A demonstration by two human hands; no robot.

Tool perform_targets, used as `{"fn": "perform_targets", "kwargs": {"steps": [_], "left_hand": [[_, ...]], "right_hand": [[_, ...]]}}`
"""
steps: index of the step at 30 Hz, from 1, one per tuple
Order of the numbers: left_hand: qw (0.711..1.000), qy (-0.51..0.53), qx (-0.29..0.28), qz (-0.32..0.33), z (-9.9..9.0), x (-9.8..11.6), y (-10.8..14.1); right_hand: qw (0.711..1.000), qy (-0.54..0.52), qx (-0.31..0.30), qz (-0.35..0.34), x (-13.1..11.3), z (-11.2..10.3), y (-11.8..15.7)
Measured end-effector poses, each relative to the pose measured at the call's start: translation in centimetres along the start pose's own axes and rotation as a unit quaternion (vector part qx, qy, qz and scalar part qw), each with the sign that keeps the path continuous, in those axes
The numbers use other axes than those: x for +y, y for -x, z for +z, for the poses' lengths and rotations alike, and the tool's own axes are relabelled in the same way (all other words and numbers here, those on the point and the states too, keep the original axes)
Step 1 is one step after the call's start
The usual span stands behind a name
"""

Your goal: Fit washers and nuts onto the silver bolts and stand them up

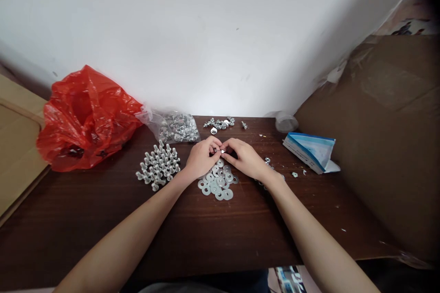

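Note:
Over a pile of flat washers [216, 187], my left hand [201, 158] and my right hand [244, 159] meet fingertip to fingertip. A small shiny bolt [217, 150] lies sideways between them. My left fingers pinch one end of it, and the right thumb and forefinger close on the other. Whether a nut or washer is on it is too small to tell. Many bolts [158, 165] stand in a group left of my left hand. Small nuts [267, 161] lie partly hidden behind my right wrist.
Bolts fitted with washers [220, 124] lie near the wall. A clear bag of metal parts [180, 127] and a red plastic bag [87, 119] are at left. At right are a round clear container [286, 123], a blue-white packet [311, 151] and a large cardboard box [378, 146].

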State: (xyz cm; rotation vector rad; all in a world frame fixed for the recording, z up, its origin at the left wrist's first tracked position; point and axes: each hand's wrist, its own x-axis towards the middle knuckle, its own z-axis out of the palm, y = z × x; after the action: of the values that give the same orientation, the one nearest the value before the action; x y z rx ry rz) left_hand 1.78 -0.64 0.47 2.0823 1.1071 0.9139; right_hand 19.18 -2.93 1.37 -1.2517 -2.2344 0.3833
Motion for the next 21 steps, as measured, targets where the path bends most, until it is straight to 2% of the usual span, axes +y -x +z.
{"fn": "perform_targets", "kwargs": {"steps": [21], "left_hand": [[1.000, -0.005, -0.002, -0.003, -0.09, 0.10, 0.08]], "right_hand": [[1.000, 0.002, -0.003, 0.002, -0.19, -0.09, 0.05]]}}
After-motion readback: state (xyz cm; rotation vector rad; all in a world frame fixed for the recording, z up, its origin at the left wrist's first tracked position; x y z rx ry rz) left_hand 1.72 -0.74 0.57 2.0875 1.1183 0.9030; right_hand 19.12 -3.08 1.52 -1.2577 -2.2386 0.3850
